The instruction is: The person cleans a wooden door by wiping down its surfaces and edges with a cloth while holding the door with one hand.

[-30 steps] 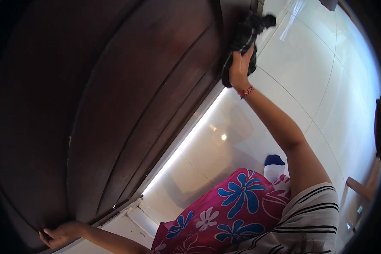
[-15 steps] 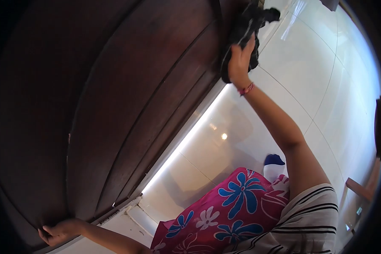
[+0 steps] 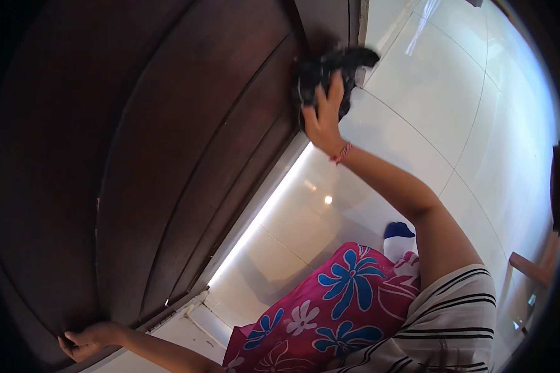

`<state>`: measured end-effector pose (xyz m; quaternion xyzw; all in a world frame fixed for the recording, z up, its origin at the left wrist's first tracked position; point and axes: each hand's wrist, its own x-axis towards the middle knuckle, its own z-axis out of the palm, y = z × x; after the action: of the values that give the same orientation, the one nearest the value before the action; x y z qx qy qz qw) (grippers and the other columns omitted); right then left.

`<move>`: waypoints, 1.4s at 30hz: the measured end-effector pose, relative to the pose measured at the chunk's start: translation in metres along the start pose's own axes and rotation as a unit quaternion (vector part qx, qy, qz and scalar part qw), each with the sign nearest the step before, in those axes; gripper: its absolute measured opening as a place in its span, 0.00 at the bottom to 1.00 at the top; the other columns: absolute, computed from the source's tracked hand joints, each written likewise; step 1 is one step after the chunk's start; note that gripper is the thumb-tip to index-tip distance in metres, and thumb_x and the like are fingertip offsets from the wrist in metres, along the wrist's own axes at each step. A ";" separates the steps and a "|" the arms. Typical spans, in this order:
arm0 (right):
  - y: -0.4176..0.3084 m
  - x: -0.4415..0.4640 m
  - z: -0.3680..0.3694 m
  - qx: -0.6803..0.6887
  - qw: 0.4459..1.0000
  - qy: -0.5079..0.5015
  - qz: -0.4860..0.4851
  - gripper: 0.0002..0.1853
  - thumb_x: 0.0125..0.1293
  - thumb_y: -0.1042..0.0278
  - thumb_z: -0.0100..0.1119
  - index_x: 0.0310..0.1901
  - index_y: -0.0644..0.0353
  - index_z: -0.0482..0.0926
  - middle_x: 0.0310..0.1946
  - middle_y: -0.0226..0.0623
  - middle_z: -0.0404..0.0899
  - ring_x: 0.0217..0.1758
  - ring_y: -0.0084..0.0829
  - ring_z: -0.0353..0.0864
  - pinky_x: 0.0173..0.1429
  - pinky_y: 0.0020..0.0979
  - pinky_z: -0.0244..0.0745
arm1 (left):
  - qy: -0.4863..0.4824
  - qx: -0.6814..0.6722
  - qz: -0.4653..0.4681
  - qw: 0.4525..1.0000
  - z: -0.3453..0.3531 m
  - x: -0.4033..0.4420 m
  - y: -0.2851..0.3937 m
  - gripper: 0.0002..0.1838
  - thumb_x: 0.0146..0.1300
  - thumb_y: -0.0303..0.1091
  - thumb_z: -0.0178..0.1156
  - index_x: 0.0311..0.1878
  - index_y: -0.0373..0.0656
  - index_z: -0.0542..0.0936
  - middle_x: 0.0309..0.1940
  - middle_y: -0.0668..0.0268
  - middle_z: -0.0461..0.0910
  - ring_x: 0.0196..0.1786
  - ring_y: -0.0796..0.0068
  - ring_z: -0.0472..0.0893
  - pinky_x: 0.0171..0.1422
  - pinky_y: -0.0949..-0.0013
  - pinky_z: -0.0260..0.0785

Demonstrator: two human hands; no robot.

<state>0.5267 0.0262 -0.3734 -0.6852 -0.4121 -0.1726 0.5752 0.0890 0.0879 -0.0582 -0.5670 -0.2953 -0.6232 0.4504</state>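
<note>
A dark brown wooden door (image 3: 149, 143) with curved grooves fills the left side. Near its far edge, my right hand (image 3: 325, 118) presses a bunched black cloth (image 3: 330, 68) against the wood, fingers spread over it. Part of the cloth hangs past the hand toward the tiles. Down at the lower left, my left hand (image 3: 90, 340) rests against the door with its thumb and fingers apart and loosely bent. No object shows in it.
Glossy pale floor tiles (image 3: 417, 149) spread out beside the door, with a bright strip of light along its bottom. A foot in a blue and white sock (image 3: 399, 239) stands near the pink floral skirt (image 3: 305, 304). A brown wooden piece (image 3: 529, 268) juts in at right.
My right hand and the black cloth have moved left and slightly down in view, farther onto the door. The left hand has stayed in place.
</note>
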 end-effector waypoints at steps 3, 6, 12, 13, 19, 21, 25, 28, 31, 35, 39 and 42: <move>-0.003 0.050 -0.001 0.092 0.990 0.101 -0.030 0.26 0.63 0.66 0.46 0.60 0.71 0.63 0.68 0.56 0.46 0.71 0.51 0.44 0.72 0.41 0.39 | -0.001 -0.019 0.006 1.000 0.001 0.001 0.003 0.19 0.62 0.45 0.55 0.41 0.35 0.77 0.43 0.57 0.72 0.51 0.64 0.65 0.57 0.61 0.58; -0.002 0.069 -0.010 0.128 0.984 0.125 0.011 0.29 0.64 0.67 0.43 0.65 0.71 0.54 0.68 0.54 0.47 0.71 0.48 0.47 0.72 0.41 0.40 | 0.000 -0.012 0.003 1.000 0.001 0.001 0.004 0.19 0.62 0.45 0.55 0.41 0.35 0.77 0.42 0.57 0.71 0.51 0.63 0.65 0.57 0.61 0.58; 0.033 -0.020 0.008 0.182 0.947 -0.006 0.265 0.32 0.65 0.64 0.45 0.65 0.74 0.49 0.68 0.59 0.47 0.70 0.53 0.48 0.71 0.43 0.41 | -0.005 0.003 -0.008 1.000 0.000 -0.001 0.001 0.19 0.61 0.45 0.56 0.41 0.35 0.77 0.42 0.57 0.70 0.51 0.64 0.65 0.57 0.61 0.58; 0.028 -0.030 0.007 0.153 0.965 -0.019 0.213 0.32 0.65 0.64 0.45 0.65 0.73 0.50 0.68 0.59 0.46 0.70 0.54 0.47 0.71 0.43 0.41 | -0.006 -0.004 -0.008 1.000 0.000 0.000 0.002 0.19 0.61 0.44 0.56 0.41 0.35 0.77 0.42 0.57 0.69 0.51 0.63 0.65 0.57 0.61 0.58; -0.011 0.040 -0.002 0.076 0.991 0.096 -0.062 0.25 0.61 0.70 0.46 0.60 0.70 0.61 0.67 0.59 0.48 0.70 0.55 0.47 0.71 0.45 0.41 | -0.025 -0.003 -0.015 1.000 0.000 0.000 0.002 0.18 0.62 0.42 0.55 0.44 0.35 0.75 0.45 0.56 0.66 0.53 0.64 0.65 0.58 0.62 0.58; 0.012 0.068 -0.002 -0.024 0.986 0.118 -0.115 0.23 0.64 0.69 0.45 0.61 0.67 0.61 0.66 0.53 0.53 0.68 0.52 0.51 0.70 0.43 0.43 | -0.052 0.014 -0.040 0.998 -0.003 0.001 0.004 0.18 0.62 0.41 0.53 0.47 0.36 0.72 0.49 0.58 0.62 0.55 0.66 0.65 0.60 0.65 0.59; -0.003 0.080 -0.014 0.166 0.967 0.143 0.131 0.24 0.60 0.73 0.43 0.59 0.70 0.63 0.65 0.58 0.55 0.67 0.54 0.53 0.69 0.42 0.46 | 0.002 -0.026 -0.081 0.996 0.002 0.000 0.010 0.16 0.60 0.41 0.56 0.42 0.37 0.77 0.46 0.53 0.67 0.54 0.61 0.64 0.59 0.57 0.56; 0.023 0.027 0.003 0.158 0.950 0.107 0.249 0.27 0.64 0.70 0.43 0.62 0.76 0.55 0.62 0.58 0.59 0.65 0.50 0.59 0.69 0.37 0.50 | 0.003 -0.012 -0.075 0.997 0.001 -0.003 0.000 0.15 0.60 0.40 0.56 0.42 0.37 0.77 0.46 0.53 0.67 0.55 0.60 0.63 0.60 0.57 0.55; 0.028 -0.047 0.011 0.178 0.937 -0.027 0.298 0.30 0.66 0.67 0.44 0.64 0.77 0.50 0.64 0.61 0.53 0.68 0.53 0.53 0.71 0.37 0.45 | 0.003 0.014 -0.088 0.996 0.002 -0.002 0.004 0.16 0.60 0.40 0.56 0.43 0.37 0.77 0.46 0.53 0.66 0.55 0.59 0.63 0.60 0.57 0.55; 0.011 -0.060 0.003 0.143 0.955 -0.102 0.238 0.31 0.65 0.68 0.45 0.64 0.77 0.49 0.67 0.62 0.46 0.70 0.55 0.46 0.72 0.40 0.41 | 0.004 0.026 -0.099 0.995 0.001 -0.002 0.004 0.16 0.60 0.41 0.55 0.42 0.36 0.76 0.47 0.53 0.65 0.55 0.58 0.63 0.60 0.57 0.55; 0.013 0.008 0.004 0.095 0.992 0.061 0.055 0.29 0.57 0.76 0.49 0.61 0.74 0.57 0.68 0.59 0.46 0.70 0.54 0.47 0.72 0.43 0.41 | 0.000 0.011 -0.116 0.993 0.002 -0.001 0.008 0.17 0.61 0.41 0.55 0.43 0.35 0.75 0.48 0.53 0.63 0.54 0.58 0.63 0.59 0.57 0.57; 0.017 0.055 -0.003 0.115 0.982 0.129 0.076 0.26 0.59 0.76 0.44 0.60 0.74 0.58 0.63 0.55 0.58 0.64 0.50 0.59 0.68 0.39 0.50 | -0.005 -0.001 -0.116 0.993 0.001 0.002 0.009 0.17 0.61 0.41 0.55 0.43 0.35 0.75 0.48 0.53 0.62 0.53 0.59 0.63 0.58 0.58 0.59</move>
<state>0.5738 0.0435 -0.3446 -0.6157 -0.2984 -0.1668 0.7099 0.0981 0.0848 -0.0573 -0.5325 -0.3607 -0.6690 0.3726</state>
